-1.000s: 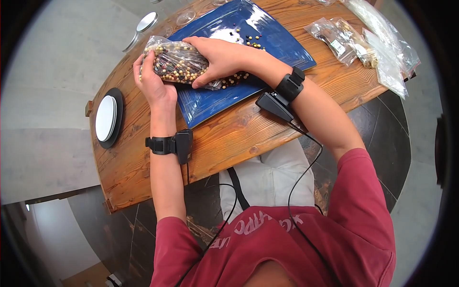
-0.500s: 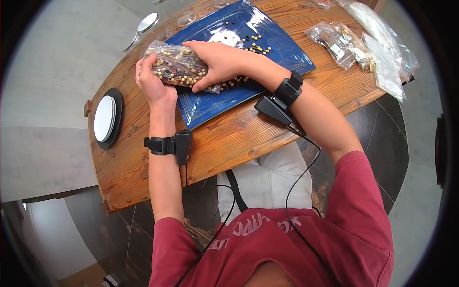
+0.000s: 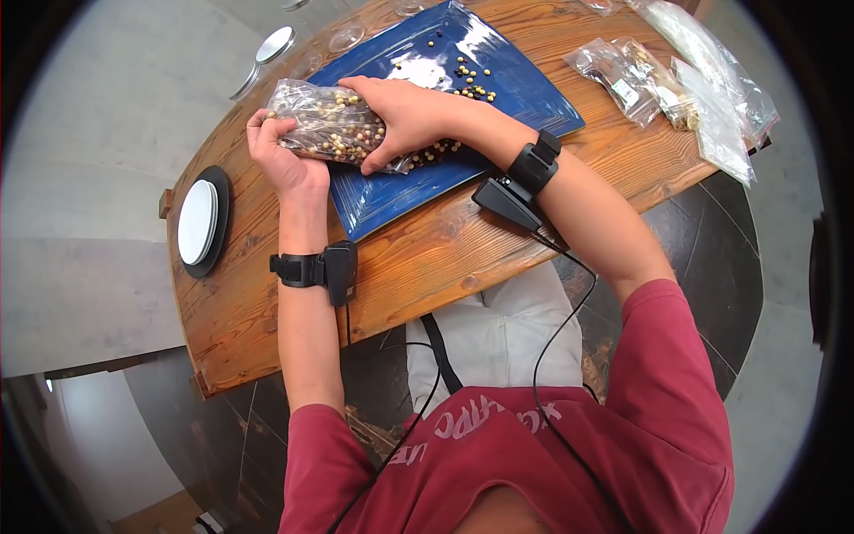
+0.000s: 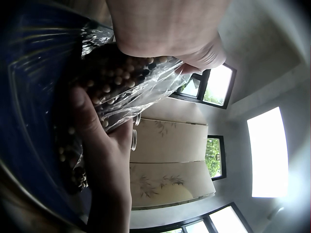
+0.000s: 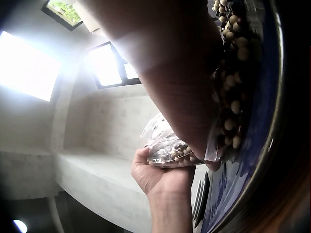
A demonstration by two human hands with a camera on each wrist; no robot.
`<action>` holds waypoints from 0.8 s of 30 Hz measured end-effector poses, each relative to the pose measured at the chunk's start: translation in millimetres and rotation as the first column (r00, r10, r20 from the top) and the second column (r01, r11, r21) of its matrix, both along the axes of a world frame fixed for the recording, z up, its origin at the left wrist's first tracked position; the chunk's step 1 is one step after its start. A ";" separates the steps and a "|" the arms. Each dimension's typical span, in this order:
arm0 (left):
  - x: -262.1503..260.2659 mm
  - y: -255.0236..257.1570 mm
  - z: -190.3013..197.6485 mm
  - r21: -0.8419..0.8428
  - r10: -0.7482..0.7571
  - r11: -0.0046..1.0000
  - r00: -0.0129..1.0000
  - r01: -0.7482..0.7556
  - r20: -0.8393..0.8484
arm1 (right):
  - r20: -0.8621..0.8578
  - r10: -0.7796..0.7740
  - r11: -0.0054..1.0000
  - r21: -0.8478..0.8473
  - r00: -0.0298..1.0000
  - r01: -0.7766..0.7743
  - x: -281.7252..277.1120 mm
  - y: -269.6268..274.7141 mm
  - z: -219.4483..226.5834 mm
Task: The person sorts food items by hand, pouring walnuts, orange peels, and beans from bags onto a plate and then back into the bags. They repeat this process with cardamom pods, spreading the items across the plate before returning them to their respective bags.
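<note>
Both hands hold a clear plastic bag of mixed beans (image 3: pixel 334 125) low over a large square blue plate (image 3: pixel 374 205) in the head view. My left hand (image 3: pixel 286 160) grips the bag's left end, thumb on the near side. Spread across the top and right end, my right hand (image 3: pixel 411 114) clasps it, and its palm hides part of the bag. Loose cream and dark beans (image 3: pixel 476 92) lie on the plate beyond the right hand. More beans (image 5: pixel 233 107) heap up under that hand in the right wrist view.
White round discs (image 3: pixel 197 222) are stacked on a black plate at the table's left. Clear jars and a silver lid (image 3: pixel 276 43) stand at the far left edge. Plastic packets (image 3: pixel 623 84) and long clear bags (image 3: pixel 725 116) lie at the right.
The left fingers have shifted their grip on the bag's end, the bag has tilted slightly, and more loose beans show on the plate beyond the right hand.
</note>
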State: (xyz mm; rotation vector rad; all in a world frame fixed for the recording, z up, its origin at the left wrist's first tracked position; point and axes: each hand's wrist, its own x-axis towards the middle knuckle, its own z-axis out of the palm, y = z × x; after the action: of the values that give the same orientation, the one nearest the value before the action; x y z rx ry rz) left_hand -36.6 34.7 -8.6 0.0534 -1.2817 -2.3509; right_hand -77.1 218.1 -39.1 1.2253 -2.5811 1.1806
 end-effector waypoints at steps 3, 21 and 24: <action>-1.8 -3.5 -2.4 0.016 -0.053 0.998 0.998 0.053 -0.032 | -0.004 -0.023 1.000 -0.015 1.000 0.023 -3.6 -2.7 -6.1; -2.1 7.1 8.8 -0.026 -0.103 0.995 0.983 0.101 -0.150 | 0.021 0.003 0.992 -0.127 1.000 -0.001 -1.7 -4.0 -4.0; -6.7 4.6 9.8 -0.027 -0.135 0.991 0.976 0.132 -0.174 | 0.012 -0.002 0.990 -0.141 1.000 0.003 -0.8 -3.3 -3.1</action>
State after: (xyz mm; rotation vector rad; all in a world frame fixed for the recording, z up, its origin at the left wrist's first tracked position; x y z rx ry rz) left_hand -43.3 39.3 1.2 -0.2467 -1.2512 -2.3962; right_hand -77.9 214.8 -42.2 1.1895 -2.4575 1.3475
